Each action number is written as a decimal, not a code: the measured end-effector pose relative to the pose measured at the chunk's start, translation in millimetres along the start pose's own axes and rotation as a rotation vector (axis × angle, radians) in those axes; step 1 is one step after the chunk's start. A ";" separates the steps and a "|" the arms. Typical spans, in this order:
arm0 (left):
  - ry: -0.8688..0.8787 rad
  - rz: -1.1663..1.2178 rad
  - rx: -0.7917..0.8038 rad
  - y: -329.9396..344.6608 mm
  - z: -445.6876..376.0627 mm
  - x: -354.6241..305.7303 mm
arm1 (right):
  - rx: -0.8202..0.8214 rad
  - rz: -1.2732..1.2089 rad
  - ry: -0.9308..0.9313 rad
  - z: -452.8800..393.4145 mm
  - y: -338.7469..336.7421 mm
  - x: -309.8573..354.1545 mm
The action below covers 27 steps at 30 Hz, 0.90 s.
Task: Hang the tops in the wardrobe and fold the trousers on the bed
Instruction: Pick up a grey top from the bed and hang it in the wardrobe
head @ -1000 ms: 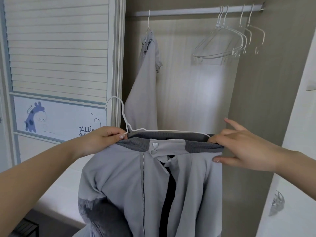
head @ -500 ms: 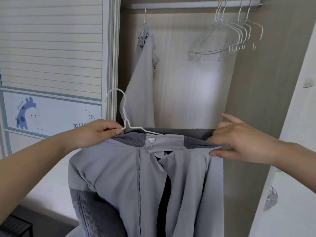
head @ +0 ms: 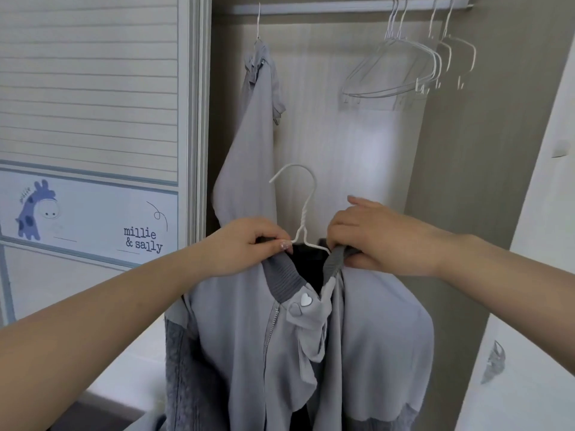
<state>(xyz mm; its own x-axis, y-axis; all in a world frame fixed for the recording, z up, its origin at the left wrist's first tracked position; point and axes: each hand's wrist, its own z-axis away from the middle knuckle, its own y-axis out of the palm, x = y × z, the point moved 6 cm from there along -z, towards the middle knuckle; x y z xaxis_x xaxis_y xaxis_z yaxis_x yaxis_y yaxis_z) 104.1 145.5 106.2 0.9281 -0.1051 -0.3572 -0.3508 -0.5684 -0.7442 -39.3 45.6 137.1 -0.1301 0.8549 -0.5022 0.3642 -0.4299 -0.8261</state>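
Note:
A light grey zip jacket (head: 367, 337) with a dark ribbed collar and heart buttons drapes over a white wire hanger (head: 300, 209), held in front of the open wardrobe. My left hand (head: 245, 244) pinches the collar at the hanger's left side. My right hand (head: 376, 237) grips the collar on the right. The hanger's hook sticks up between both hands, well below the rail (head: 342, 7). Another grey top (head: 249, 144) hangs from the rail at the left.
Several bare white hangers (head: 413, 70) hang at the rail's right end. A slatted sliding door (head: 93, 88) with a giraffe picture stands to the left. The white wardrobe door (head: 529, 306) with a handle is open at the right.
Both hands slid inward along the collar toward the hanger's neck. The jacket's shoulders have settled onto the hanger, and the hook has shifted right to the middle.

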 end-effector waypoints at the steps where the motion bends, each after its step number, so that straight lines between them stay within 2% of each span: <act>1: -0.002 0.013 -0.050 -2.9 -0.4 0.4 | 0.011 -0.175 0.100 1.3 3.1 -4.8; 2: -0.005 0.020 -0.091 -5.3 -0.7 1.1 | 0.023 -0.322 0.188 4.0 8.4 -9.2; 4: -0.011 0.016 -0.156 -9.7 0.4 4.4 | 0.050 -0.446 0.277 10.9 18.5 -15.3; 7: -0.011 -0.087 -0.196 -17.4 5.9 18.3 | 0.128 -0.426 0.292 24.2 27.9 -23.3; 12: -0.027 -0.198 -0.186 -27.4 16.6 41.0 | 0.145 -0.474 0.333 40.6 37.0 -34.9; 17: 0.038 -0.125 -0.176 -25.4 14.2 41.1 | 0.159 -0.509 0.323 39.6 49.2 -35.7; 19: 0.020 -0.129 -0.236 -26.8 14.6 44.2 | 0.183 -0.651 0.417 43.7 57.3 -37.5; 23: -0.037 -0.111 -0.313 -29.2 17.4 54.7 | 0.260 -1.227 0.724 54.1 73.7 -28.1; 24: -0.038 -0.111 -0.324 -29.2 17.9 56.5 | 0.254 -1.293 0.753 54.5 76.0 -25.9; 27: -0.041 -0.111 -0.333 -27.6 18.2 61.3 | 0.169 -1.115 0.686 46.5 80.2 -20.3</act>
<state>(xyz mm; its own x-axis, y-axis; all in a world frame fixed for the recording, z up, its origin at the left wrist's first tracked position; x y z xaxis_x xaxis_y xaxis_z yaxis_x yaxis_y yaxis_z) 168.4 169.7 94.5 0.9502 0.0010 -0.3118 -0.1819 -0.8104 -0.5569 -50.3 -19.8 69.1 0.2254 0.7224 0.6536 0.2417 0.6085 -0.7559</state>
